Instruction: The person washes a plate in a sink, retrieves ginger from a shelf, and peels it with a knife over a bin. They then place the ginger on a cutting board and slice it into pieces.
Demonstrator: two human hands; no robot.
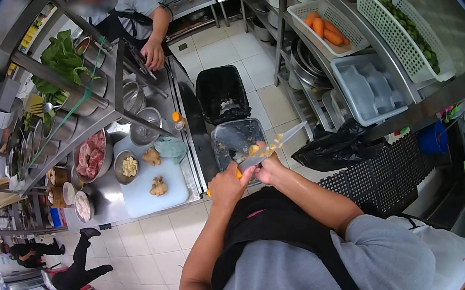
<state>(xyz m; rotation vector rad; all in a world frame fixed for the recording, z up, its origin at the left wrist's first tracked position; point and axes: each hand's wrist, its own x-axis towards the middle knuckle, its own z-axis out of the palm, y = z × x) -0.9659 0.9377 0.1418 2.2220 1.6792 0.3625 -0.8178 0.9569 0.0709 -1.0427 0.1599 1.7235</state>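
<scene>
My left hand (227,184) is closed round the yellow handle of a kitchen knife (289,134). Its broad blade points to the right, with pale yellow peelings stuck along it. Close against the blade, my right hand (271,169) is closed on a piece of ginger (254,149), which the knife partly hides. Both hands are over a clear plastic tub (221,140) with scraps inside. On a white cutting board (140,201) to the left lie two knobs of ginger (158,186), a steel bowl of peeled garlic (129,167) and a greenish cloth (171,149).
A black-lined bin (218,79) stands beyond the tub. Bowls of raw meat (92,156) and an orange-capped bottle (178,120) are on the steel counter. A co-worker's hand (153,54) is across it. Shelving with baskets of carrots (326,30) runs along the right.
</scene>
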